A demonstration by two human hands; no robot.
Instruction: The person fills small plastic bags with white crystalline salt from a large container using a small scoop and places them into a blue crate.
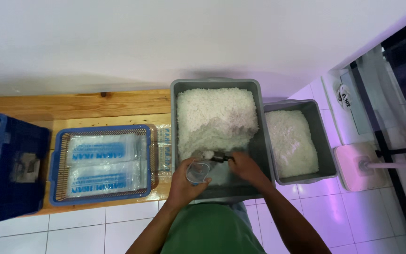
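A large grey tub [259,99] holds a heap of white grains [214,115]. My left hand [182,183] holds a small clear plastic container [197,171] over the tub's near end. My right hand [245,167] grips a small metal scoop [212,155] with white grains in it, just above the container. A smaller grey tub [318,122], also holding white grains, stands right beside the large one.
A blue basket [102,164] with flat clear plastic bags lies on a wooden pallet [71,106] to the left. A dark blue crate [10,169] with filled bags is at far left. A white fan base [353,167] stands on the tiled floor at right.
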